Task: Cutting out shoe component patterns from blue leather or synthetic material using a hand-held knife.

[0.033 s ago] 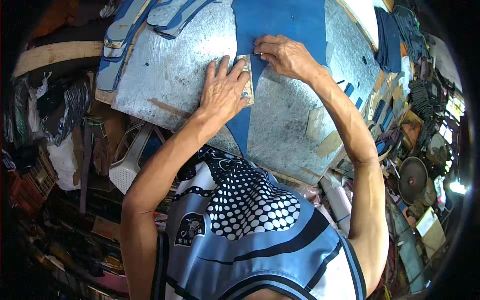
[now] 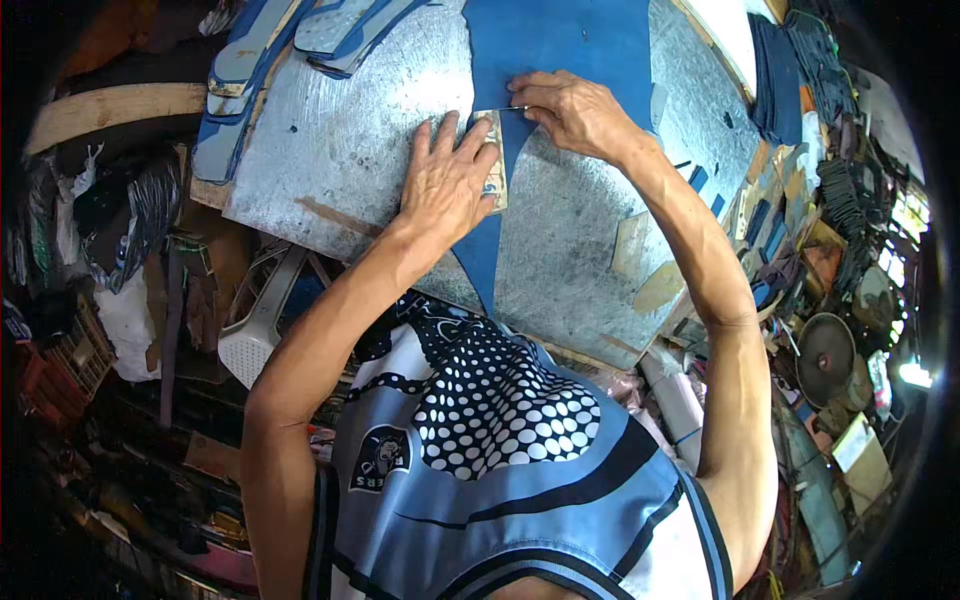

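Note:
My left hand (image 2: 450, 180) lies flat with fingers spread, pressing a small pale template (image 2: 497, 170) onto a blue sheet (image 2: 560, 40). The sheet narrows to a point (image 2: 480, 260) toward me and lies on a scratched grey metal board (image 2: 340, 150). My right hand (image 2: 575, 110) is pinched on a thin blade (image 2: 515, 107), whose tip sits at the template's top edge on the blue sheet. Most of the template is hidden under my left palm.
Cut blue sole-shaped pieces (image 2: 260, 60) are stacked at the board's far left. Small pale scraps (image 2: 630, 245) lie on the board's right part. Dark blue folded material (image 2: 790, 70) and cluttered goods (image 2: 830, 270) stand to the right, and a white plastic stool (image 2: 255, 340) stands below the board.

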`<state>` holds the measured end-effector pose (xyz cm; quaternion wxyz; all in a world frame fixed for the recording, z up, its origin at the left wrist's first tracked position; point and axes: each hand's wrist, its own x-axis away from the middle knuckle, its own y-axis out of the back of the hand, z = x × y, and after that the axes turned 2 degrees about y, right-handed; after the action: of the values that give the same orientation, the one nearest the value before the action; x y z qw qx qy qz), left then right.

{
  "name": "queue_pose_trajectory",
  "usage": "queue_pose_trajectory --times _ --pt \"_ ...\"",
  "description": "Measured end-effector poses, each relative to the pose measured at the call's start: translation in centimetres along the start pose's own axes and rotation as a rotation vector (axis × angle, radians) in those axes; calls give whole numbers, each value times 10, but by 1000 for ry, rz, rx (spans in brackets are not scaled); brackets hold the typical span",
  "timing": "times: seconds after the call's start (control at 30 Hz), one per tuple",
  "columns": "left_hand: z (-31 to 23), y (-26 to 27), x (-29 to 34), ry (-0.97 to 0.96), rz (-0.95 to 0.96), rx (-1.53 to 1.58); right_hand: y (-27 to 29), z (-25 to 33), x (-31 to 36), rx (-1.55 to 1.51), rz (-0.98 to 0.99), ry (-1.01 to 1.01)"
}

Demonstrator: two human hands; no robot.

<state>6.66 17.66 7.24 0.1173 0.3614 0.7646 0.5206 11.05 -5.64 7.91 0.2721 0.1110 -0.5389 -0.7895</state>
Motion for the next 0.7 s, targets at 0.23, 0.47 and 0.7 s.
queue_pose_trajectory --times 0.23,0.47,0.7 --pt "2 1 -6 -28 -6 -41 4 -12 -4 3 4 -14" --pt "18 -26 2 -140 -90 65 -4 -15 17 -112 -43 -101" --pt "22 -42 67 -244 -26 95 -31 109 75 -451 -600 -933"
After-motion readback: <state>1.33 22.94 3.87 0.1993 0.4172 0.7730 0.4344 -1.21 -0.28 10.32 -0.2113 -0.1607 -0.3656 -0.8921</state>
